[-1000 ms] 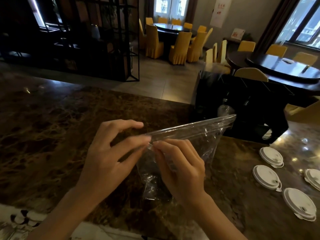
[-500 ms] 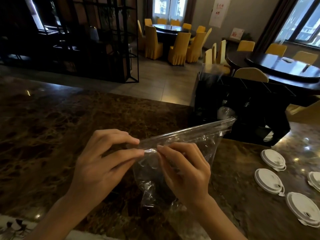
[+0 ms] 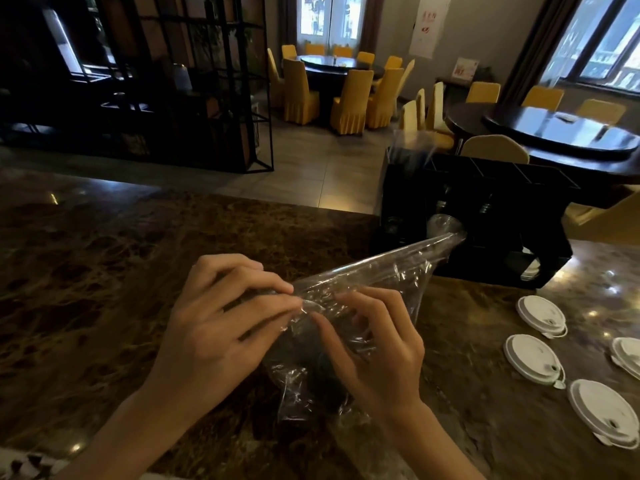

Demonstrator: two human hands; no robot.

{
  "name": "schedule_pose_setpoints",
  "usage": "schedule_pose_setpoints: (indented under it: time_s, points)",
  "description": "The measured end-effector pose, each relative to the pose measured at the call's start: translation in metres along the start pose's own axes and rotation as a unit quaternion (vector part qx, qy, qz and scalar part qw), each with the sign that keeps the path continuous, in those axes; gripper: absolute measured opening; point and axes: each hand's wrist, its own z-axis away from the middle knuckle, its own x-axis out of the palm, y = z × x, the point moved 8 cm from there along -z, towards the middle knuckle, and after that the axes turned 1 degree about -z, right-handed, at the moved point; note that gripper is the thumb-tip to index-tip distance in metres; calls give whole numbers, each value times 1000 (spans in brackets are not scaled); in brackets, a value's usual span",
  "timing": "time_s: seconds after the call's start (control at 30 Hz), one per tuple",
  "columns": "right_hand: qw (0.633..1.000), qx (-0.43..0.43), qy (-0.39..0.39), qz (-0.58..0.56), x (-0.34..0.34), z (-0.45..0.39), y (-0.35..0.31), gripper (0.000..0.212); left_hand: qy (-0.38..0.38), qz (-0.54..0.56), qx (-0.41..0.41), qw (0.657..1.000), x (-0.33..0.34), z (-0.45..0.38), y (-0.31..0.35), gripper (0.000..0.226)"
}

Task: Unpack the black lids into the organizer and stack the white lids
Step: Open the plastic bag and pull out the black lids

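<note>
A clear plastic bag [image 3: 377,282] with dark lids [image 3: 322,379] inside lies on the brown marble counter in front of me. My left hand [image 3: 221,327] pinches the bag's top edge near its left end. My right hand [image 3: 377,348] pinches the same edge just beside it, fingers curled into the plastic. The black organizer [image 3: 485,216] stands behind the bag to the right. Several white lids [image 3: 533,358] lie separately on the counter at the right.
The marble counter [image 3: 104,271] stretches wide to the left. A clear cup [image 3: 441,225] sits in the organizer's front. Beyond the counter edge lie a dining room with yellow chairs [image 3: 349,102], dark round tables and a black metal shelf [image 3: 194,81].
Both hands have dropped lower with the bag's top edge and drawn closer to the counter. The fingers have dug further into the plastic at the seam.
</note>
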Motion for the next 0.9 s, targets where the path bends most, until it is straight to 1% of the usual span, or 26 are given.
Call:
schedule_pose_setpoints:
  time_s: [0.17,0.3,0.4,0.47,0.67,0.77,0.83,0.9]
  points:
    - [1000,28,-3,4,3,10,7,22,-10,36,-27,999,4,-1,0,13]
    - [1000,19,15,2,-1,11,6,19,0,73,-65,995,3,1,-3,10]
    - [1000,11,27,6,-3,11,5,27,9,112,-100,989,2,2,-8,10]
    - [999,12,34,3,-4,12,6,29,7,128,-105,986,2,2,-8,10]
    - [999,19,30,-21,-4,8,8,19,-4,165,-118,979,3,0,-7,9]
    - [999,21,23,-26,-7,5,12,19,-27,149,-91,984,1,-4,-2,12]
    - [1000,15,9,-24,-8,4,14,22,-79,107,-41,990,2,-10,9,25]
    - [1000,14,-6,-23,-8,3,15,25,-140,40,12,989,9,-19,21,39]
